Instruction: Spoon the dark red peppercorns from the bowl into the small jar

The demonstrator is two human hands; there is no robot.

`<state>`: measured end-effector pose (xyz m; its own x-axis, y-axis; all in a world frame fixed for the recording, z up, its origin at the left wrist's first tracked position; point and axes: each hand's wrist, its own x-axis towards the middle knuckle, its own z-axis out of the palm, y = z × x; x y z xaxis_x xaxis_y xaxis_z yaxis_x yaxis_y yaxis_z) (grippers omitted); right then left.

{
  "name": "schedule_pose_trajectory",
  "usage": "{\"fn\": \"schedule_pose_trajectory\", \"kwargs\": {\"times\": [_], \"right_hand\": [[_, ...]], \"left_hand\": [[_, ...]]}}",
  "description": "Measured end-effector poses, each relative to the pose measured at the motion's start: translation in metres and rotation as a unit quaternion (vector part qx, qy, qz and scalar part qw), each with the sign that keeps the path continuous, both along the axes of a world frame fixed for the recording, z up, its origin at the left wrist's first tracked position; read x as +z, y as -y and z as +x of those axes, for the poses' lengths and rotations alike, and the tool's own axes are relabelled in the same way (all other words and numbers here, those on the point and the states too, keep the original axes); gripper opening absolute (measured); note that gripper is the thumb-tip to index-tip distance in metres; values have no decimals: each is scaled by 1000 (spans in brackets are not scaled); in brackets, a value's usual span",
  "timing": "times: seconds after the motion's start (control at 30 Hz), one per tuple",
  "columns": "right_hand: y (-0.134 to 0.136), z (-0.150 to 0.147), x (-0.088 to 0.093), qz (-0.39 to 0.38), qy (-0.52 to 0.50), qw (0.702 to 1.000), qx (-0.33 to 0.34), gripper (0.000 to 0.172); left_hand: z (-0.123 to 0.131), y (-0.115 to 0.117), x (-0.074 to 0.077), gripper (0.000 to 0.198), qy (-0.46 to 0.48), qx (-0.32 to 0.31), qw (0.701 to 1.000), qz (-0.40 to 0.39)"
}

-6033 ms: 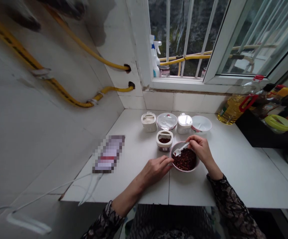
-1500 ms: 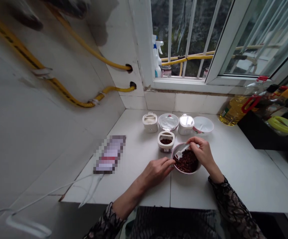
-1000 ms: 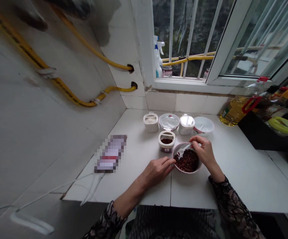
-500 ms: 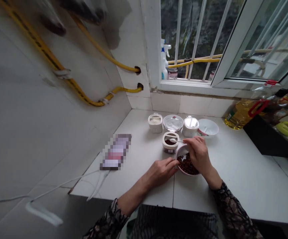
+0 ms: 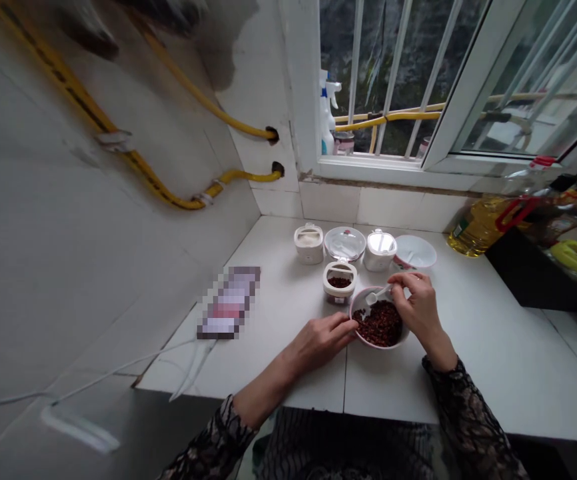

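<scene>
The right hand [image 5: 417, 303] pinches a small white plastic-looking spoon [image 5: 372, 298] by its handle, over dark red dried grains [image 5: 381, 325] in a round white pink-rimmed bowl [image 5: 360, 304]. The spoon seems light and stiff (the handle's end suits fingertips); the left hand [image 5: 318, 341] touches the bowl, grip unclear.

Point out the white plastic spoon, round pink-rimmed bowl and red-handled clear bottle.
White plastic spoon [image 5: 371, 299], head view: scoop.
Round pink-rimmed bowl [image 5: 359, 303], head view: inner wall.
Red-handled clear bottle [image 5: 476, 230], head view: body.
</scene>
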<state>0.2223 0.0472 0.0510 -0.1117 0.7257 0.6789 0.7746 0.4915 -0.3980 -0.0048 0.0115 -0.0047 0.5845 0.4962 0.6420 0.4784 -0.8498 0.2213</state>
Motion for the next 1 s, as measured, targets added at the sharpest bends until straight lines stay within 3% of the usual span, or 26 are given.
{"fn": "schedule_pose_trajectory", "kwargs": {"times": [0.23, 0.4, 0.67, 1.0], "right_hand": [[-1, -4, -6, -25, 65, 998, 1, 18], [1, -8, -8, -72, 53, 995, 44, 20], [0, -6, -1, -135, -91, 986, 33, 19], [-1, -5, 1, -263, -297, 917, 38, 15]], "left_hand": [[0, -4, -3, 20, -5, 6, 1000, -12], [1, -5, -2, 20, 1, 16, 1000, 2], [0, -4, -1, 20, 0, 19, 1000, 23], [0, -4, -1, 20, -1, 21, 1000, 22]]}}
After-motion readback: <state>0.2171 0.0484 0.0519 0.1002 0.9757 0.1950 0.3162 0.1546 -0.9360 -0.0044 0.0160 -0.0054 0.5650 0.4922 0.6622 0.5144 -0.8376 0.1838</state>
